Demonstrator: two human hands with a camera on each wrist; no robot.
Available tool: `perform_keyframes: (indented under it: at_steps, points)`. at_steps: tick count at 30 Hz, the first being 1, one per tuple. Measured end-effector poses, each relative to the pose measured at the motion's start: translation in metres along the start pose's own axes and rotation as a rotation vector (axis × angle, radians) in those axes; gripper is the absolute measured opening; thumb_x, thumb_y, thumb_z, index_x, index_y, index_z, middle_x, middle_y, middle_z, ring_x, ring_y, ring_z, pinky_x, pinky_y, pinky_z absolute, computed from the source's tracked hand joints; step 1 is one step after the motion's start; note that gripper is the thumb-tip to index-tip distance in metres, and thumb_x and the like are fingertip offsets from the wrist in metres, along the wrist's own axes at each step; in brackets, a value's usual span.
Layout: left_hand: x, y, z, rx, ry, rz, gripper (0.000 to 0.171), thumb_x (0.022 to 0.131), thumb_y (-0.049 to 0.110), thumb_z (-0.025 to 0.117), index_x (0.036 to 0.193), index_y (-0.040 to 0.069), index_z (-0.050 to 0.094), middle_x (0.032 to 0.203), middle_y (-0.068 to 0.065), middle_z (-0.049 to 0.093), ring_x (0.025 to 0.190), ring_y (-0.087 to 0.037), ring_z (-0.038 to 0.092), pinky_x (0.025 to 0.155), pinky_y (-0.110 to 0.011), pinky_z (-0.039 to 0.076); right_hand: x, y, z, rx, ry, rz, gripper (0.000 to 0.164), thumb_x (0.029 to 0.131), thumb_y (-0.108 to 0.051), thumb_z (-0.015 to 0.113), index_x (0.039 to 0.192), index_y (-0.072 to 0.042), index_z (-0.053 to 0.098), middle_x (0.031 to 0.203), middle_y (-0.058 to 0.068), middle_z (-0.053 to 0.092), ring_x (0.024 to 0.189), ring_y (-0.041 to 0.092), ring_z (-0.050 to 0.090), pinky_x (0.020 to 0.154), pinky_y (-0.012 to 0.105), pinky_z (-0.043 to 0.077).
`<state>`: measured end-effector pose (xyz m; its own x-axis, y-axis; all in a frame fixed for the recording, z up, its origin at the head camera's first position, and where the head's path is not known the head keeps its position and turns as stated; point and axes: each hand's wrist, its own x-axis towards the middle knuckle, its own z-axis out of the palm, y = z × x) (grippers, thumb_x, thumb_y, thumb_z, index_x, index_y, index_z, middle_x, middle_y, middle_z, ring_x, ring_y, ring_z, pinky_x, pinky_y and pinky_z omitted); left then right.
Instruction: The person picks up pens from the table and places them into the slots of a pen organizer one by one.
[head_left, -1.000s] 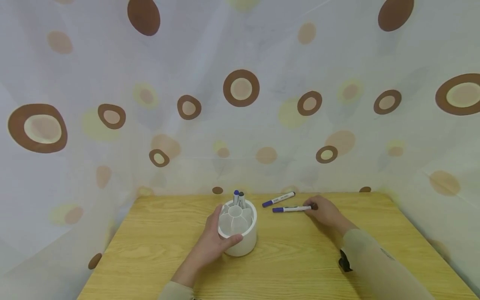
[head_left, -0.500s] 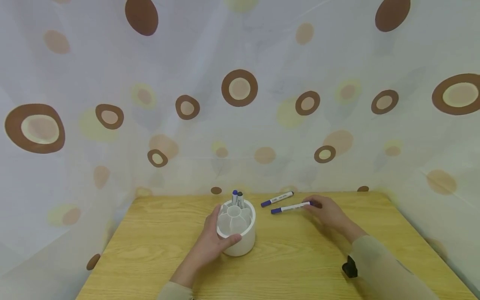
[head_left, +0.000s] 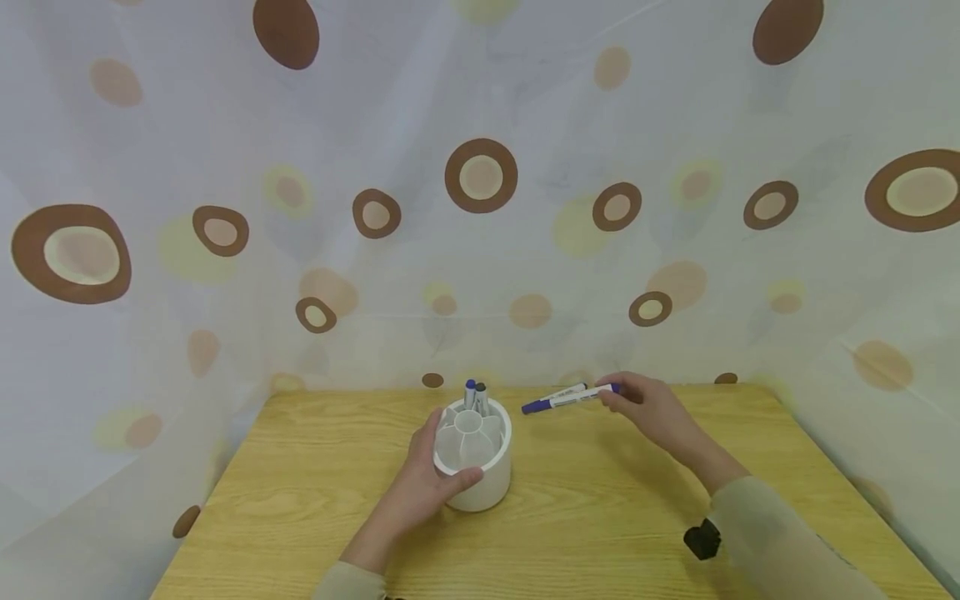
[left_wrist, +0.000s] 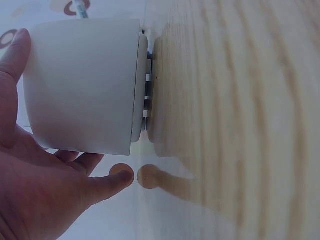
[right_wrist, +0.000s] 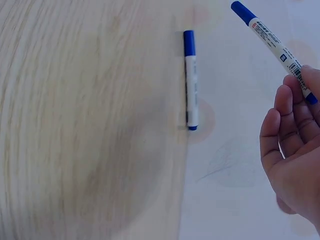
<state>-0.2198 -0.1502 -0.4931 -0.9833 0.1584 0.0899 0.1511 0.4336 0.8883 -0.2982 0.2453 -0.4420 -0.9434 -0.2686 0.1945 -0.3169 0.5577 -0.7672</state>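
My left hand grips a white round pen holder with a compartmented top, thumb across the front and fingers at the left side. Two markers, one blue-ended and one dark-ended, stand in a rear compartment. In the left wrist view the white wall of the holder fills the hand's reach. To the right, my right hand pinches a blue-capped white marker near its end, lifted above the table. Behind it a second blue-capped marker lies on the table, partly covered in the head view.
The wooden table runs back to a patterned curtain with brown and yellow spots, which also hangs at both sides. A black object is at the right sleeve.
My right hand has lifted its marker off the table and moved it slightly back and up, so it overlaps the lying marker. The left hand and holder stay put.
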Motion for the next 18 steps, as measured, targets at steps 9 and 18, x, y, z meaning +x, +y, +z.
perform_keyframes:
  at_steps: [9, 18]
  points:
    - [0.0, 0.001, 0.0, 0.0, -0.005, 0.006, 0.12, 0.091, 0.048, 0.091, 0.176, 0.011, 0.016, 0.173, -0.029, 0.026, 0.147, -0.05, 0.046, 0.121, -0.072, 0.037, -0.005, -0.029, -0.001, 0.012, 0.044, -0.051, 0.031, 0.112, -0.033, 0.069, 0.134, -0.011, 0.075, 0.103, 0.005, 0.074, 0.101, 0.025, 0.072, 0.088, 0.037, 0.062]
    - [-0.001, 0.001, 0.0, 0.001, -0.005, -0.004, 0.12, 0.091, 0.048, 0.091, 0.177, 0.012, 0.015, 0.173, -0.028, 0.026, 0.148, -0.05, 0.046, 0.12, -0.072, 0.038, -0.012, -0.056, -0.001, 0.054, 0.025, -0.062, 0.03, 0.112, -0.036, 0.069, 0.132, -0.013, 0.076, 0.103, 0.005, 0.073, 0.101, 0.026, 0.071, 0.087, 0.039, 0.059]
